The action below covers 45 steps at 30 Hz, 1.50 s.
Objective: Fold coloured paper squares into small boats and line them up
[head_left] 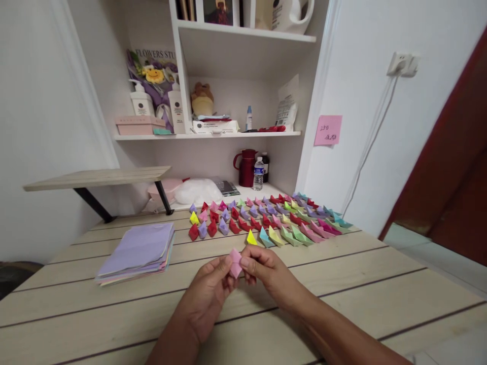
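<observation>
A small pink folded paper, diamond-shaped with a crease across its middle, is held up just above the table. My left hand pinches its left corner between thumb and fingers. On the opposite corner, my right hand grips it the same way. Beyond my hands stand rows of folded paper boats in red, purple, pink, yellow, green and blue. To the left lies a stack of coloured paper sheets with a lilac sheet on top.
The slatted wooden table meets a white shelf unit. A small raised wooden stand is at the back left. A red jug and a water bottle stand behind the boats. A cord hangs at right.
</observation>
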Motion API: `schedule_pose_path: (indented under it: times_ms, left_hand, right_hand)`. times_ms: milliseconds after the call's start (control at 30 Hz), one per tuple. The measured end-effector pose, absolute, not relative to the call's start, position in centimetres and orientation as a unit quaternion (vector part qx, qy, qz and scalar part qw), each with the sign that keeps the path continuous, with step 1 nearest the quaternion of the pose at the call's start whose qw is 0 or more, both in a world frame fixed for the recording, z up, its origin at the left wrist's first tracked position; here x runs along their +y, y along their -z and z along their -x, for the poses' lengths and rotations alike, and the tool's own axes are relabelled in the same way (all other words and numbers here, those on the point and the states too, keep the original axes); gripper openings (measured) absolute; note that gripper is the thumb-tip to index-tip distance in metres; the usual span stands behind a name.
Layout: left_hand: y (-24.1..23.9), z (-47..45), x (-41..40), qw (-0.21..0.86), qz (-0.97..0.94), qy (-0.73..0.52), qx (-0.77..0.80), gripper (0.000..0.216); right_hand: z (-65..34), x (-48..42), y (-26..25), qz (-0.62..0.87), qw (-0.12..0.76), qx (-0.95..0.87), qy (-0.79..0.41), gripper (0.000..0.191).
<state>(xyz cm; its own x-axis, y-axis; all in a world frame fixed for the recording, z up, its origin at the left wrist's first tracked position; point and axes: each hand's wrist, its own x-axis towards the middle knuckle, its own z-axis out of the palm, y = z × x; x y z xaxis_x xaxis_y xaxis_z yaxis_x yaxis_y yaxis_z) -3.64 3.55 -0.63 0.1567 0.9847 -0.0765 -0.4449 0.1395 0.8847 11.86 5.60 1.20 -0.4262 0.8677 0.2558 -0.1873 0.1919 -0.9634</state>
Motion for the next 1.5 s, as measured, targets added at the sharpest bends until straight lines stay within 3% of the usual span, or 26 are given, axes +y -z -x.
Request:
schedule_pose_path:
  times_ms: [333,533,667,767,833,867,1067,1267,1500]
  left_hand:
    - [0.9,3.1,3.8,0.598,-0.393,-0.584,0.383,0.042]
    - [0.9,3.5,4.3,0.483,-0.450,-0.603,0.448,0.024]
    - [0.4,3.6,4.3,0.388,-0.501,-0.604,0.484,0.013]
    - [0.1,3.1,3.9,0.328,-0.545,-0.598,0.487,0.006]
    - [0.2,2.8,3.6,0.310,-0.565,-0.591,0.486,0.006]
    - [0.2,2.6,3.6,0.306,-0.568,-0.589,0.487,0.008]
    - [0.8,2.4,4.1,0.326,-0.535,-0.605,0.491,0.050]
    - [0.3,2.8,4.0,0.343,-0.510,-0.613,0.497,0.024]
    - [-0.5,2.6,3.6,0.372,-0.518,-0.605,0.476,0.020]
  right_hand:
    - [-10.7,6.9,1.1,0.329,0.481,-0.599,-0.549,0.044]
    - [-10.6,6.9,1.6,0.355,0.484,-0.628,-0.495,0.021]
    - [-11.4,6.6,0.6,0.365,0.537,-0.639,-0.411,0.055]
    - [-11.8,6.4,0.0,0.345,0.530,-0.666,-0.394,0.037]
    - [-11.9,6.4,0.0,0.341,0.524,-0.665,-0.408,0.013]
    - [-11.9,6.4,0.0,0.344,0.525,-0.656,-0.420,0.011]
    - [-12.0,7.3,0.2,0.344,0.553,-0.559,-0.512,0.032]
    - [-12.2,7.8,0.2,0.330,0.563,-0.458,-0.603,0.044]
    - [-12.1,7.9,0.5,0.317,0.555,-0.413,-0.648,0.045]
